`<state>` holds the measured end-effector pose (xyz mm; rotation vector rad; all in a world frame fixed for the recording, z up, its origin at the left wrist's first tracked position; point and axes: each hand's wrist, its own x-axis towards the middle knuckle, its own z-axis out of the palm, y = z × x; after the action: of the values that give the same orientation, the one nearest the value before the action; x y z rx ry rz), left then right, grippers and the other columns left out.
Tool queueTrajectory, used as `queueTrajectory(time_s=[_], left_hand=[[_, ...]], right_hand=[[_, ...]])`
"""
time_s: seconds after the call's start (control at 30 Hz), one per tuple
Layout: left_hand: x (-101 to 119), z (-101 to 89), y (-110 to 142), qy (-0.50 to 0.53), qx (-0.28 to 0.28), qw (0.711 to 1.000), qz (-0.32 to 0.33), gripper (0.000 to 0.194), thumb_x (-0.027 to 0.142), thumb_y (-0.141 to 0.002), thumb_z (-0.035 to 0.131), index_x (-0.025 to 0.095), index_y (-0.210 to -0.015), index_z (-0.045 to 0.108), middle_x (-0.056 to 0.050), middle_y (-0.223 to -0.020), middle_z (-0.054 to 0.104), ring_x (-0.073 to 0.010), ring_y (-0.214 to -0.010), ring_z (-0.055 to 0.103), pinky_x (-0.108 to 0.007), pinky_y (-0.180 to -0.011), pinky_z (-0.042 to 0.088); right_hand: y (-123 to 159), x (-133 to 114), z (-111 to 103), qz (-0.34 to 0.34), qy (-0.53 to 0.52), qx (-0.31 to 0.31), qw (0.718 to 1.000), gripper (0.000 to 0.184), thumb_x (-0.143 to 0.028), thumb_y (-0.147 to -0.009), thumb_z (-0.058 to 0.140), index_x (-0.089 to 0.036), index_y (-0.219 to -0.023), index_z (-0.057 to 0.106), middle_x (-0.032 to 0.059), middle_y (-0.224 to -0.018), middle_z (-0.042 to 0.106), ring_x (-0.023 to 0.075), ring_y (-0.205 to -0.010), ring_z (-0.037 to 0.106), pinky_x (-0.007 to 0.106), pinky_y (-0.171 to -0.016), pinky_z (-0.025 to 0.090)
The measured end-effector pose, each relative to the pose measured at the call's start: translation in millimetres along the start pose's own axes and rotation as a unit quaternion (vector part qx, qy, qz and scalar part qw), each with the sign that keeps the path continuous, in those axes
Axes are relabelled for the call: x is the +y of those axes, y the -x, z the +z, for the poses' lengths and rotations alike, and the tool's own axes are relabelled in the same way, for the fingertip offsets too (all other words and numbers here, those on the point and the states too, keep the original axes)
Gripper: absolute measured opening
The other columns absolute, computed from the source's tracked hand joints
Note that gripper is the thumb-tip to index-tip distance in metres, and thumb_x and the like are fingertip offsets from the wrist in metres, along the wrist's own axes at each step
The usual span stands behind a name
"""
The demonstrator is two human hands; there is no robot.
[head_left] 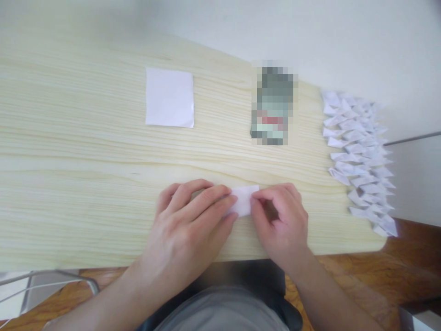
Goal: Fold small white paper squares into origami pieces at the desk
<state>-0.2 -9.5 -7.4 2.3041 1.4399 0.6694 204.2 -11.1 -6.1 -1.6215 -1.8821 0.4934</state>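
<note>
The worktop [86, 151] is lined at right with folded papers [354, 148]. Beyond the left hand [188, 225] and right hand [287, 225], a square [170, 97] is laid; between the hands, a strip [244, 200] is held down by left fingers and pinched by right ones.

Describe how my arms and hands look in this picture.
Your left hand and right hand are ungloved, with no rings or watch visible. Both forearms are bare, with no sleeves in view. Below them shows a plain grey top.
</note>
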Motion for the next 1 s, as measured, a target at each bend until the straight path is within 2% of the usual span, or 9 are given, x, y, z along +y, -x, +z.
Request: queueTrajectory(time_s=[0.3,0.4,0.7,1.0], left_hand=[[3,0.4,-2,-0.009,0.016,1.000,0.002,0.025,0.028,-0.091,0.072,0.031,-0.116,0.073,0.003,-0.125,0.074,-0.0274,-0.119,0.061,-0.049,-0.102,0.044],[3,1.0,-2,-0.009,0.024,1.000,0.002,0.023,0.029,-0.091,0.071,0.030,-0.114,0.074,0.001,-0.124,0.075,-0.0276,-0.119,0.061,-0.049,-0.101,0.045],[6,4.0,1,-0.015,0.044,0.999,0.005,0.022,0.032,-0.094,0.068,0.029,-0.115,0.075,-0.001,-0.124,0.075,-0.0291,-0.118,0.060,-0.049,-0.104,0.042],[7,2.1,6,-0.023,0.037,0.999,0.015,0.025,0.031,-0.096,0.064,0.030,-0.119,0.075,-0.002,-0.129,0.072,-0.0303,-0.121,0.057,-0.051,-0.105,0.041]], right_hand=[[5,3,2,-0.003,0.007,0.052,0.999,0.013,-0.011,-0.091,0.066,-0.023,-0.096,0.069,0.0042,-0.093,0.068,0.0224,-0.093,0.060,0.042,-0.084,0.049],[11,-2,4,-0.002,0.022,0.071,0.997,0.010,-0.017,-0.090,0.070,-0.023,-0.098,0.071,0.0052,-0.097,0.066,0.0235,-0.096,0.060,0.044,-0.087,0.049],[27,-8,7,0.007,0.095,0.053,0.994,0.020,-0.036,-0.092,0.072,-0.025,-0.109,0.070,0.0075,-0.112,0.066,0.0287,-0.111,0.057,0.049,-0.100,0.042],[30,0,-2,0.003,0.071,0.037,0.997,0.018,-0.034,-0.093,0.070,-0.027,-0.109,0.072,0.0061,-0.114,0.065,0.0274,-0.114,0.055,0.047,-0.102,0.041]])
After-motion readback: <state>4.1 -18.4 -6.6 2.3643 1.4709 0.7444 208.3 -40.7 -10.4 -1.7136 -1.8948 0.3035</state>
